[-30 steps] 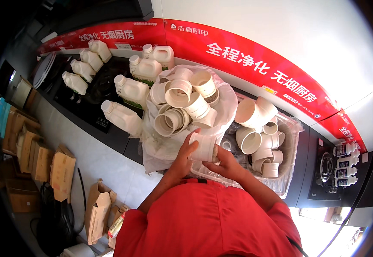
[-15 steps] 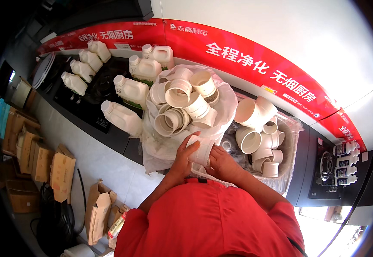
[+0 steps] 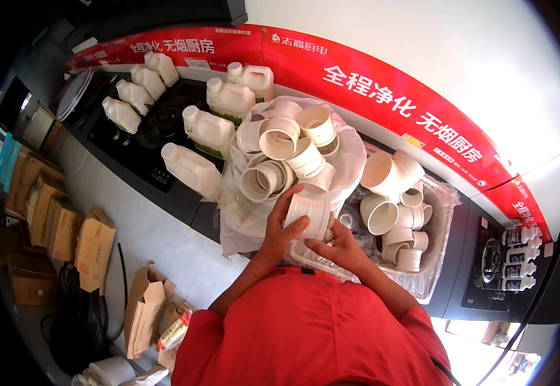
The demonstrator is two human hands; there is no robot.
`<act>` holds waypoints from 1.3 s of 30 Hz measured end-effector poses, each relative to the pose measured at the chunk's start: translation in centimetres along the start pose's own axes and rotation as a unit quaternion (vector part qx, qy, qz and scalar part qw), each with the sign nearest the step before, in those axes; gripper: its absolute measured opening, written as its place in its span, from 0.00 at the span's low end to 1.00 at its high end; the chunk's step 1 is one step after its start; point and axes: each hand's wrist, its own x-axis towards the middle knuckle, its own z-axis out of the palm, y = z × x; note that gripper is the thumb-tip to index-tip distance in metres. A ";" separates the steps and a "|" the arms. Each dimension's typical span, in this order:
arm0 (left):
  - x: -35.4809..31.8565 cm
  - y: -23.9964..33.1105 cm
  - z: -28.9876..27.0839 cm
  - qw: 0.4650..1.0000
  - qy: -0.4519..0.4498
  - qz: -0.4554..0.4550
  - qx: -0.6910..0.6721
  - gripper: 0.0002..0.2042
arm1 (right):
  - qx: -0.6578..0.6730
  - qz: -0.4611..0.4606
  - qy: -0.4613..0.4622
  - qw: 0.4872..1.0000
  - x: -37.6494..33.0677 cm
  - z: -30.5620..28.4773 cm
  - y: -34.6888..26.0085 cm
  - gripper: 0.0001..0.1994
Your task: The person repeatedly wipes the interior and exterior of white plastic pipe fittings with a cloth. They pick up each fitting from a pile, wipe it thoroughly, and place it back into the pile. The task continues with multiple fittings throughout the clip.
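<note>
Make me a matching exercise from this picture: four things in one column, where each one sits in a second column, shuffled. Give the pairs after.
Things
1. white pipe fitting
2. white plastic jugs
3. cardboard boxes
4. red banner

Places
A. on the floor at the left
B. along the wall behind the counter
C. standing on the dark counter, upper left
D. held in the left hand, with the right hand just below it

Pairs: 1-D, 2-C, 3-A, 4-B
</note>
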 end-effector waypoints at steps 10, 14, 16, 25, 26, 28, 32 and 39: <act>-0.3 -2.3 -0.7 0.986 0.016 -0.153 -0.057 0.25 | -0.470 -0.240 -0.031 0.849 0.4 -1.7 2.5 0.22; 0.3 -0.6 0.1 0.973 0.022 -0.180 -0.144 0.27 | -0.379 -0.195 -0.017 0.904 0.8 -2.1 2.0 0.21; 0.3 -0.7 0.3 0.991 0.009 -0.115 -0.060 0.28 | -0.220 -0.129 -0.015 0.967 0.8 -2.1 1.9 0.21; -0.2 -0.1 0.2 0.995 0.035 -0.062 -0.065 0.23 | -0.359 -0.228 -0.040 0.904 0.5 -0.9 0.6 0.21; -0.2 -0.1 0.3 0.991 0.037 -0.099 -0.076 0.23 | -0.402 -0.252 -0.034 0.880 0.7 -0.9 1.0 0.20; -0.2 0.1 0.5 0.979 0.042 -0.174 -0.095 0.23 | -0.478 -0.255 -0.045 0.840 0.5 -1.6 1.6 0.20; 0.1 -2.1 -0.2 0.968 0.045 -0.199 -0.147 0.23 | -0.498 -0.275 -0.018 0.822 0.7 -2.0 2.3 0.19; 0.5 -0.5 1.0 0.998 0.000 -0.063 0.019 0.29 | -0.086 -0.050 0.009 0.995 0.0 -1.7 0.3 0.19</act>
